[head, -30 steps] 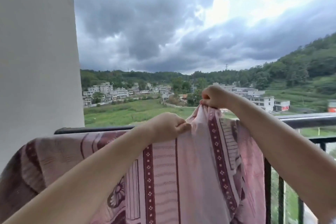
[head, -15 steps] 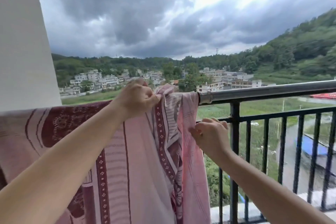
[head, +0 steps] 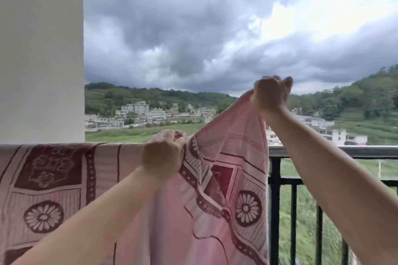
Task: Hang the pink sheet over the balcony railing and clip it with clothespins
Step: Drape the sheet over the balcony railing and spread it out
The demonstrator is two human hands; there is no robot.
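The sheet [head: 215, 211] hangs over the rail [head: 323, 151], pink with dark maroon borders, squares and flower wheels; on the left it lies flat across the top bar, from the white wall [head: 41, 49] to about the middle of the view; its right part is lifted clear of the bar and rises to a peak, its right edge falling straight down in front of the first black upright. The left hand [head: 163, 157] sits at bar height with its fingers curled tight round a bunch of the cloth, the knuckles toward me; the cloth gathers into folds where it grips. The right hand [head: 270, 94] is raised well above the bar, up and to the right of the left one; its fingers pinch the top edge of the sheet, which stretches taut in a slope between the two hands. Both forearms are bare and reach in from the lower corners. To the right of the sheet the rail runs on bare, a grey top bar over black bars; beyond it lie green fields, a cluster of pale houses [head: 142, 112], wooded hills and a heavy grey sky with a bright patch at the upper right.
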